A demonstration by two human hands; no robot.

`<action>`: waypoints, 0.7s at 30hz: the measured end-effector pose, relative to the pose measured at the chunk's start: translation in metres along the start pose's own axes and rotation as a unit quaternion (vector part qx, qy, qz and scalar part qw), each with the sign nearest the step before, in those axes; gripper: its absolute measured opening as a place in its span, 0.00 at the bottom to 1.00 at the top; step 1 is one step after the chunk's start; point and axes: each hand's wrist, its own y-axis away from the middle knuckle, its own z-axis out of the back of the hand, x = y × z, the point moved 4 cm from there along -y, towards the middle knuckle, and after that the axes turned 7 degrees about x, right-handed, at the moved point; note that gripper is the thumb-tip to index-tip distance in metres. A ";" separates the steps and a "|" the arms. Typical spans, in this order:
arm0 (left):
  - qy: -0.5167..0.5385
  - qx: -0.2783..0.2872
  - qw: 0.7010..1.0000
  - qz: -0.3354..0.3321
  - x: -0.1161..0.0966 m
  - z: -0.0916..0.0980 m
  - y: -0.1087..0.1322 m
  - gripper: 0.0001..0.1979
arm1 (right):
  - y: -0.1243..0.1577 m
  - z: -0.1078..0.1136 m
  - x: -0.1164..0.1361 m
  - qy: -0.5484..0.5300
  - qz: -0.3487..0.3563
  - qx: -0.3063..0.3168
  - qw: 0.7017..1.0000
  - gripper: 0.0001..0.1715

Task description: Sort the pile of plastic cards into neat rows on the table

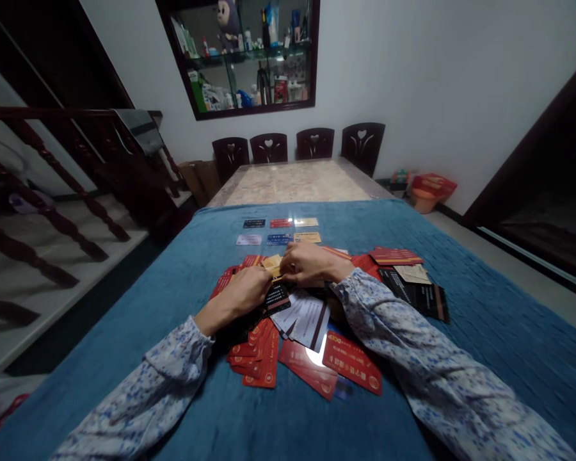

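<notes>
Pinching beige card [272, 262] with right hand [310, 264] above card pile [312, 320]. Left hand [242, 291] curled, grip unclear. Bottles [264, 83] inside wall cabinet [312, 99].

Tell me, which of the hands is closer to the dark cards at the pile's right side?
Right. The right hand rests on the card pile, just left of the dark cards; the left hand sits farther left, beyond it.

I'm looking at a home dining room here: four dark carved chairs [297, 146] lined up at the far end of the long surface [292, 182], a glass-fronted wall cabinet [244, 54] crammed with bottles above, wooden stair banister [52, 160] on my left.
</notes>
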 end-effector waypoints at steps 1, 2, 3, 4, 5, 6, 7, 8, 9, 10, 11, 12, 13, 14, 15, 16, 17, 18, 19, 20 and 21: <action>-0.005 0.000 1.000 0.000 -0.001 0.000 0.000 0.13 | 0.000 0.000 0.000 0.001 0.002 -0.002 1.000 0.09; -0.013 0.002 1.000 0.003 -0.002 0.000 0.000 0.13 | 0.001 0.001 0.001 0.002 0.005 -0.005 1.000 0.10; -0.024 0.004 1.000 0.007 -0.002 0.000 0.000 0.13 | 0.001 0.001 0.001 0.003 0.008 -0.007 1.000 0.10; -0.036 0.006 0.999 0.012 -0.002 0.000 0.000 0.13 | 0.001 0.002 0.002 0.004 0.012 -0.009 1.000 0.10; -0.047 0.007 0.999 0.019 -0.003 0.000 -0.001 0.13 | 0.001 0.003 0.003 0.007 0.014 -0.010 1.000 0.10; -0.058 0.008 0.998 0.024 -0.004 0.001 -0.001 0.13 | 0.001 0.004 0.005 0.010 0.015 -0.011 1.000 0.10; -0.066 0.007 0.997 0.027 -0.005 0.001 -0.001 0.13 | 0.001 0.004 0.005 0.013 0.016 -0.012 1.000 0.10; -0.073 0.006 0.997 0.028 -0.006 0.002 -0.001 0.14 | 0.002 0.005 0.006 0.015 0.016 -0.012 1.000 0.09; -0.078 0.002 0.997 0.028 -0.007 0.003 -0.001 0.13 | 0.002 0.006 0.006 0.016 0.016 -0.011 1.000 0.09; -0.081 -0.002 0.996 0.027 -0.007 0.004 -0.001 0.13 | 0.002 0.006 0.006 0.015 0.016 -0.010 1.000 0.09; -0.085 -0.008 0.996 0.026 -0.008 0.005 -0.001 0.13 | 0.002 0.006 0.006 0.013 0.014 -0.010 1.000 0.10; -0.087 -0.015 0.996 0.026 -0.007 0.006 -0.001 0.12 | 0.002 0.007 0.005 0.010 0.012 -0.011 1.000 0.11; -0.086 -0.024 0.996 0.027 -0.006 0.007 -0.001 0.12 | 0.001 0.007 0.004 0.006 0.008 -0.014 1.000 0.12; -0.081 -0.033 0.996 0.027 -0.004 0.008 -0.001 0.13 | 0.001 0.007 0.003 0.003 0.003 -0.019 1.000 0.13; -0.072 -0.042 0.996 0.022 -0.002 0.009 0.000 0.13 | 0.000 0.008 0.001 0.000 -0.003 -0.023 1.000 0.14; -0.058 -0.053 0.997 0.013 0.000 0.010 0.000 0.14 | 0.000 0.008 0.000 -0.002 -0.009 -0.027 1.000 0.14; -0.039 -0.065 0.997 -0.001 0.003 0.011 0.000 0.16 | -0.001 0.008 -0.001 -0.002 -0.016 -0.030 0.999 0.15; -0.018 -0.077 0.997 -0.016 0.005 0.012 0.000 0.19 | -0.001 0.008 -0.002 0.000 -0.025 -0.031 0.999 0.16; 0.002 -0.089 0.996 -0.029 0.007 0.014 0.000 0.21 | -0.001 0.008 -0.003 0.001 -0.035 -0.030 0.999 0.16; 0.020 -0.099 0.994 -0.038 0.009 0.015 0.001 0.23 | -0.001 0.007 -0.004 0.002 -0.045 -0.030 0.999 0.17; 0.034 -0.107 0.993 -0.042 0.011 0.017 0.001 0.25 | -0.001 0.007 -0.004 0.002 -0.055 -0.030 0.998 0.18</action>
